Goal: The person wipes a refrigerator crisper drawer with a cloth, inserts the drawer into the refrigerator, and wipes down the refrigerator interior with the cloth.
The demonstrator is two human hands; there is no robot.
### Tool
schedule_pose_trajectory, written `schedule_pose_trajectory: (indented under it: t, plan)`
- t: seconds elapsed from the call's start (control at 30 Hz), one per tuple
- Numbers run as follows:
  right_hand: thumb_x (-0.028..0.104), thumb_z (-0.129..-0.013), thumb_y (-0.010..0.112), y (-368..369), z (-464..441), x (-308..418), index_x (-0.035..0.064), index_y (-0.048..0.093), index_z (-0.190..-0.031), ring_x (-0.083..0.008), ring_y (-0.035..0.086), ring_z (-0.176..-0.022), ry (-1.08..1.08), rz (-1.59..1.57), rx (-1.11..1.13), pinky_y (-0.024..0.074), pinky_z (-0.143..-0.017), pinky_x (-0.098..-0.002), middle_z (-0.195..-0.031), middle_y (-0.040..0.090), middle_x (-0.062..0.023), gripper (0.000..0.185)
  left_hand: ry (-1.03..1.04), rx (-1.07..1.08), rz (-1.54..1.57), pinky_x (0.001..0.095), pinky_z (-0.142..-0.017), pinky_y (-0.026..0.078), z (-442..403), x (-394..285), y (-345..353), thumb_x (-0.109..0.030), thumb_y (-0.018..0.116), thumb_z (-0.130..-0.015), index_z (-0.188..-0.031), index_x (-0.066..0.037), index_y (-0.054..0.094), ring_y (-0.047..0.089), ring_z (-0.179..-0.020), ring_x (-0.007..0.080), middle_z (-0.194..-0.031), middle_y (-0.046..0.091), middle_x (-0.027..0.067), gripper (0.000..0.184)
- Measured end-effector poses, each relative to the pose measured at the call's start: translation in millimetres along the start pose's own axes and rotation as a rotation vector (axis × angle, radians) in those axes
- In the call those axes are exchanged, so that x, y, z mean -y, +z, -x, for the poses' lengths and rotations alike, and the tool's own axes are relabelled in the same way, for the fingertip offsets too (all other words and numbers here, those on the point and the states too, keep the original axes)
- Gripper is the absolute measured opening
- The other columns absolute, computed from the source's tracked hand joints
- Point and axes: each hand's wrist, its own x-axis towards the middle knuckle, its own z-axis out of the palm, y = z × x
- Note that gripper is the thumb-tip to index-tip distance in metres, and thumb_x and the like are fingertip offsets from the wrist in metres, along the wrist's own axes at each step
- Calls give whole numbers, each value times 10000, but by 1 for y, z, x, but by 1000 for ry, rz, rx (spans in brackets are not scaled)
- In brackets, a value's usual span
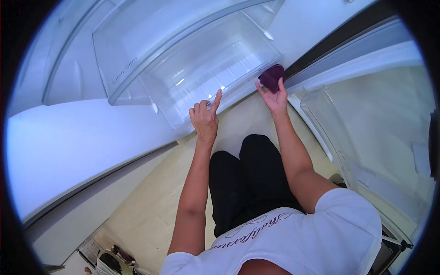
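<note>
A clear plastic drawer [206, 68] stands inside an open fridge, under a glass shelf [133, 55] marked "Safety Glass". My left hand [205, 118] is at the drawer's front edge, its index finger stretched out and the other fingers curled around or against the rim; whether they grip it is hard to tell. A dark purple cloth [272, 77], bunched up, is in my right hand [275, 97], near the right front corner of the drawer.
On the right is the open fridge door [385, 114] with clear door bins [327, 119]. A white door or panel [82, 146] extends at the left. Light floor [151, 206] shows below, with assorted items [112, 261] at the bottom left.
</note>
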Motion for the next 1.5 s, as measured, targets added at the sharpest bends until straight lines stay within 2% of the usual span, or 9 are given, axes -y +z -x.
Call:
schedule_pose_trajectory:
  t: [0.13, 0.6, 0.83, 0.97, 1.1, 1.23, 1.37, 1.43, 1.5]
  plan:
    - [423, -784, 613, 0, -19, -41, 150, 533, -1076, -237, 510, -961, 59, 92, -63, 418, -870, -464, -1080, 541, -39, 407, -14, -20, 19, 313, -586, 286, -2, -2, 1, 54, 524, -674, -1207, -304, 525, 431, -647, 161, -692, 460, 2, 642]
    - [165, -801, 626, 16, -9, -142, 121, 567, -989, -216, 536, -970, 301, -19, 56, 425, -890, -400, -984, 585, -35, 202, -17, -93, 22, 323, -610, 276, -33, 28, 17, 61, 543, -634, -1159, -284, 567, 417, -653, 174, -692, 447, 8, 629]
    - [205, -844, 559, 6, -7, -168, 133, 542, -1054, -211, 540, -949, 407, 34, 9, 439, -863, -371, -1011, 585, -50, 222, -61, -74, -3, 321, -635, 280, -30, 25, 14, 55, 539, -653, -1163, -277, 566, 441, -667, 172, -705, 480, 2, 609]
    - [247, -849, 550, 22, 35, -206, 114, 497, -1124, -192, 536, -947, 592, 197, 163, 432, -857, -329, -1042, 569, -51, 310, -88, 34, 10, 343, -745, 301, -32, 21, 0, -1, 568, -695, -1187, -256, 547, 463, -843, 206, -857, 521, 51, 555]
    - [240, -822, 594, 41, 73, -212, 68, 453, -1162, -164, 529, -953, 387, 519, 70, 435, -834, -299, -1069, 554, -54, 407, -104, -144, 164, 377, -903, 264, -34, 6, -52, -52, 593, -718, -1175, -180, 562, 403, -1095, 272, -1129, 496, 106, 476]
    - [202, -777, 653, 43, 91, -153, 23, 459, -1138, -137, 530, -936, 36, 941, -35, 443, -799, -280, -1045, 559, -65, 447, 60, -358, 4, 430, -941, 264, -17, 0, -156, -38, 585, -738, -1093, -141, 619, 366, -1142, 271, -1227, 443, 123, 372]
    - [150, -770, 663, 67, 138, -55, 18, 501, -1087, -161, 558, -894, -555, 1084, 198, 450, -784, -289, -976, 590, -84, 380, 184, -959, -253, 411, -971, 303, -26, 33, -249, -56, 615, -771, -1307, -87, 392, 280, -1216, 298, -1325, 262, 194, 581]
    - [145, -788, 643, 118, 160, -16, 2, 496, -1076, -213, 580, -892, -979, 1281, 187, 452, -771, -297, -949, 599, -120, 354, -2, -939, -259, 422, -1006, 271, -38, 29, -284, -66, 625, -772, -1390, -70, 160, 250, -1254, 326, -1379, 153, 191, 774]
    - [90, -786, 607, 180, 174, 16, -2, 469, -1123, -303, 562, -940, -1226, 1322, 169, 436, -801, -338, -996, 570, -172, 376, 43, -949, -116, 427, -1019, 251, -58, 37, -300, -70, 628, -770, -1395, -72, 103, 231, -1273, 330, -1394, 140, 195, 816]
